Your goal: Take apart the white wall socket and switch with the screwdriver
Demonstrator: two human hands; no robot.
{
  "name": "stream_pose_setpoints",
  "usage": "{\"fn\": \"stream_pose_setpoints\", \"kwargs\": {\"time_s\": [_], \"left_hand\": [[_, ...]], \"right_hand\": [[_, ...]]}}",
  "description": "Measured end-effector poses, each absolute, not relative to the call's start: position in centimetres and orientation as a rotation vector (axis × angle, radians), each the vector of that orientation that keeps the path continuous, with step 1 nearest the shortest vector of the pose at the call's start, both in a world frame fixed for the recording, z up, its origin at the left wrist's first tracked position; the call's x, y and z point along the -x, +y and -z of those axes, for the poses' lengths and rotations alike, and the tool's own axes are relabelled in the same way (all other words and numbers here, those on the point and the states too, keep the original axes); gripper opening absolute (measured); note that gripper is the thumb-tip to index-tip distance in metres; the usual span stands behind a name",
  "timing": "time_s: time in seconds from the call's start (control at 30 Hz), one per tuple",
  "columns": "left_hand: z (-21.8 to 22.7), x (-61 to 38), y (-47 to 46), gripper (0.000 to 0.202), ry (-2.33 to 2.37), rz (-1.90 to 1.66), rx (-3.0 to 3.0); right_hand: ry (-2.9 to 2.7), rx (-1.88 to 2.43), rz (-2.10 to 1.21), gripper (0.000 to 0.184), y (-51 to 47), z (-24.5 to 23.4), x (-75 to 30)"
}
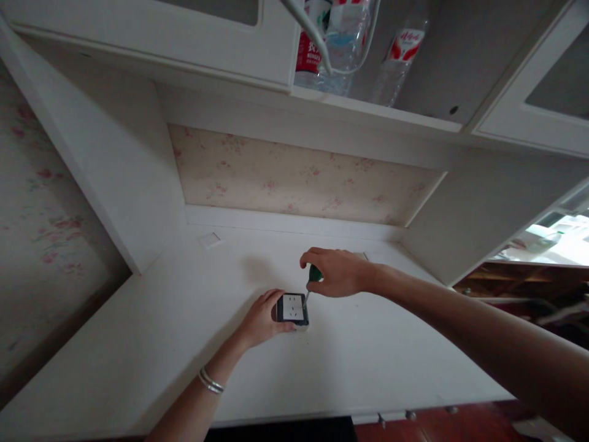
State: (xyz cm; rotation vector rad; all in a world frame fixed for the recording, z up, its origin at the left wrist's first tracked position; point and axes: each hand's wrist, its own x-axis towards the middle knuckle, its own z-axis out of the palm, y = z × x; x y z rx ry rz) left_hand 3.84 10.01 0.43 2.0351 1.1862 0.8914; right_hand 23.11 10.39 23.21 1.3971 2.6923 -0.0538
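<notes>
A wall socket [293, 307] with a white face and a dark frame rests on the white countertop [368, 362]. My left hand [263, 320] grips it from the left, thumb along the near edge and fingers along the far edge. In my right hand [339, 272] is a screwdriver [315, 274] with a green handle, its shaft slanting down. The tip meets the right side of the socket's frame. Whether a screw sits under the tip is too small to tell.
A square white plate or frame [211, 240] lies at the back left of the countertop. Another small flat thing [361, 255] is partly hidden behind my right hand. Overhead, an open cabinet shelf [377, 108] holds plastic bottles [399, 58] and a hanging cable [317, 38]. Side panels [105, 141] flank the counter.
</notes>
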Motion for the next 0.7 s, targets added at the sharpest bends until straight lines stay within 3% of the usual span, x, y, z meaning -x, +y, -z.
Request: {"fn": "stream_pose_setpoints", "kwargs": {"time_s": [0.17,0.27,0.47,0.57,0.7], "left_hand": [[-0.33,-3.73,9.98,0.082,1.186,-0.882,-2.039],[-0.35,-3.69,9.94,0.081,1.188,-0.878,-2.032],[-0.23,-3.73,9.94,0.081,1.188,-0.883,-2.013],[-0.37,-3.72,9.88,0.082,1.195,-0.884,-2.009],[-0.75,-3.75,9.80,0.080,1.189,-0.883,-2.027]], "right_hand": [[2.735,-1.319,0.083,0.020,9.88,-23.42,-23.21],[2.737,-1.315,0.108,0.036,9.64,-23.60,-23.32],[2.747,-1.299,0.094,0.022,9.65,-23.41,-23.52],[2.719,-1.339,0.069,0.041,9.62,-23.35,-23.70],[2.688,-1.348,0.070,0.025,9.58,-23.29,-23.69]]}}
